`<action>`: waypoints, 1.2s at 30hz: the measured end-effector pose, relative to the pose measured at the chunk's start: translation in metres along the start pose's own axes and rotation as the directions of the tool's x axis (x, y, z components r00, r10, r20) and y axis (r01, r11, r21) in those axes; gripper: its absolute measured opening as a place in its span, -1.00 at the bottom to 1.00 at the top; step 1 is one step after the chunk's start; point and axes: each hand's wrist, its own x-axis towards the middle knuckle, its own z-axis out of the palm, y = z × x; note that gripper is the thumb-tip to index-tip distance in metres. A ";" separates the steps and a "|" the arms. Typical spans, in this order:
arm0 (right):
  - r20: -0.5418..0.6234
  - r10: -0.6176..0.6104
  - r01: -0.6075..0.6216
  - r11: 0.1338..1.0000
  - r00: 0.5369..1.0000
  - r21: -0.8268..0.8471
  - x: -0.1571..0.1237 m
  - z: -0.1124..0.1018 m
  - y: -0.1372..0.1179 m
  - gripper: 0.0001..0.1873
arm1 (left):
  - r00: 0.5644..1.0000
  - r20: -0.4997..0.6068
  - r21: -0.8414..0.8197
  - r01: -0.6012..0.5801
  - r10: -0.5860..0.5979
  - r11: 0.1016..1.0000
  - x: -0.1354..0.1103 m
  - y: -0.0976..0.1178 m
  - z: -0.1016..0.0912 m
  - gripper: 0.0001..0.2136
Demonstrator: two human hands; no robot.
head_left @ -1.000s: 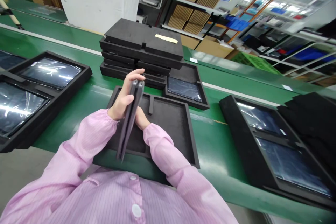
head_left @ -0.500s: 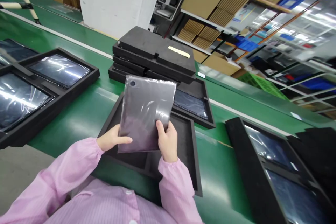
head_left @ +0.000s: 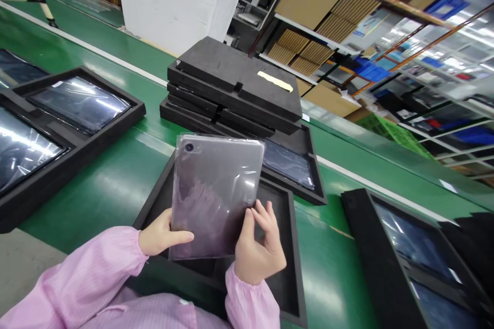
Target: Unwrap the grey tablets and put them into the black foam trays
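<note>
A grey tablet [head_left: 214, 193] in a clear plastic bag shows its back, with the camera lens at its upper left corner. My left hand [head_left: 160, 234] grips its lower left edge, thumb laid across the back. My right hand [head_left: 258, 249] holds the lower right edge with the fingers curled round it. The tablet hovers over a black foam tray [head_left: 287, 288] with bare compartments, which lies on the green conveyor belt [head_left: 116, 185] right in front of me.
A stack of black foam trays [head_left: 231, 90] stands behind, with a yellow tape strip on top. Trays holding bagged tablets lie at the left [head_left: 73, 108], behind the stack [head_left: 304, 164] and at the right [head_left: 409, 252]. Shelves with cardboard boxes fill the background.
The tablet was edge-on between both hands a second ago; it has since been turned flat with its back up and lowered slightly toward me. My right hand shifted along its lower right edge.
</note>
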 end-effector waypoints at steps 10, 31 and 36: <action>0.553 -0.763 -0.173 0.527 0.336 0.832 -0.015 -0.004 -0.072 -0.64 | 0.992 0.002 -0.027 -0.129 0.129 0.991 0.000 0.010 0.001 -0.59; 0.254 0.453 -0.519 0.761 0.855 0.388 0.022 -0.045 -0.012 -0.69 | 0.939 -0.216 -0.304 0.194 -0.266 0.932 -0.011 0.018 0.003 -0.46; 0.576 0.526 -0.693 0.714 0.626 0.101 -0.013 -0.048 -0.008 -0.66 | 0.938 -0.286 -0.181 0.146 -0.194 0.973 -0.010 0.013 0.003 -0.43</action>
